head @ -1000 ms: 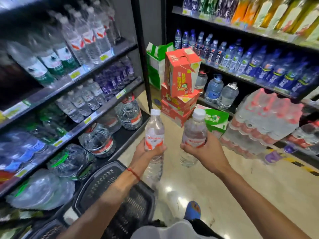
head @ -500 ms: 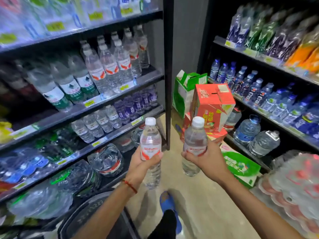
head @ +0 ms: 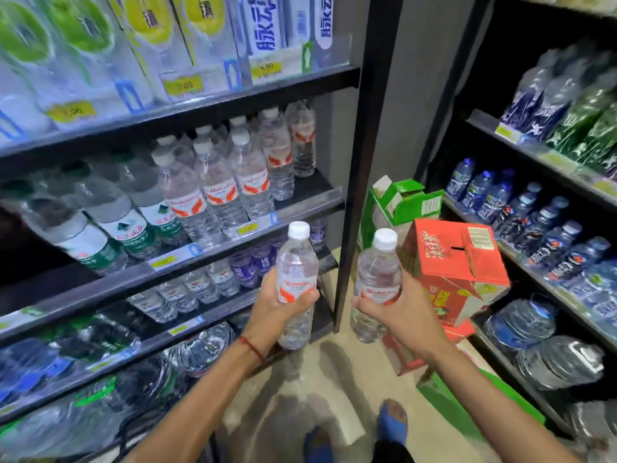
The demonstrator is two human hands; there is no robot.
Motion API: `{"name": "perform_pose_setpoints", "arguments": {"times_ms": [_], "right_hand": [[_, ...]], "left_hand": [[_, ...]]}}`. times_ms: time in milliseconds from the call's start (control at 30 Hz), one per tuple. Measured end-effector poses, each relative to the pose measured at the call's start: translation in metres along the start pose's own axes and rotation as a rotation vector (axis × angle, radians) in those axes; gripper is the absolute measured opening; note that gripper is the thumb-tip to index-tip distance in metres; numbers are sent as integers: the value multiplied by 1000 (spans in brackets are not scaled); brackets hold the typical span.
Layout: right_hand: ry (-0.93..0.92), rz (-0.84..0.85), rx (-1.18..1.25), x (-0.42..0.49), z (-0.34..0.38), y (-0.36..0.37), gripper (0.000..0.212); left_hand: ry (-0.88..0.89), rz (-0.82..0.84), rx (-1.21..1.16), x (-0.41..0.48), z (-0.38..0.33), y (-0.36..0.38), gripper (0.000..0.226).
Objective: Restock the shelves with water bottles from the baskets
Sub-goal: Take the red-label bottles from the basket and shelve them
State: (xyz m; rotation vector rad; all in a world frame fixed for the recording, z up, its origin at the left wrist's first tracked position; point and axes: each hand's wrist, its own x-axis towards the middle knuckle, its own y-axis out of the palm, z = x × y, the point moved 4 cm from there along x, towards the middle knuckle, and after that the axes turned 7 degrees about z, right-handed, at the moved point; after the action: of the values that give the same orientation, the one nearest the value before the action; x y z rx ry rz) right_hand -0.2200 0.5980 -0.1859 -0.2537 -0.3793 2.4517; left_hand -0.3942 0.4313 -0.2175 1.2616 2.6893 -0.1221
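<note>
My left hand (head: 273, 307) grips a clear water bottle (head: 295, 262) with a white cap and red-orange label, held upright. My right hand (head: 397, 312) grips a second, matching bottle (head: 377, 272), also upright. Both sit in front of the left shelf unit's right end. On the middle shelf (head: 300, 198) stands a row of the same red-labelled bottles (head: 220, 185), with bare shelf at its right end. The baskets are out of view.
Green-labelled bottles (head: 127, 225) fill the shelf's left part. Purple-labelled bottles (head: 247, 265) and large jugs (head: 200, 345) sit lower. A black upright post (head: 354, 195) ends the unit. Red and green cartons (head: 457, 262) stack ahead; the right shelves hold blue bottles (head: 534, 222).
The view has risen and swung left toward the shelves; the basket has dropped out of view. Both hands still hold their bottles, now closer to the red-labelled row.
</note>
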Motion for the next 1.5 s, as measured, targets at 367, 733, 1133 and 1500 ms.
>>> {"name": "perform_pose_setpoints", "arguments": {"times_ms": [367, 733, 1133, 1500], "right_hand": [[-32, 195, -35, 117, 3, -31, 46], [-29, 304, -14, 160, 12, -52, 51], [15, 299, 14, 160, 2, -62, 49], [7, 305, 13, 152, 6, -63, 49]], "left_hand": [[281, -357, 215, 80, -86, -1, 67], [473, -563, 355, 130, -134, 10, 76], [411, -572, 402, 174, -114, 14, 79], [316, -630, 383, 191, -97, 11, 78]]}}
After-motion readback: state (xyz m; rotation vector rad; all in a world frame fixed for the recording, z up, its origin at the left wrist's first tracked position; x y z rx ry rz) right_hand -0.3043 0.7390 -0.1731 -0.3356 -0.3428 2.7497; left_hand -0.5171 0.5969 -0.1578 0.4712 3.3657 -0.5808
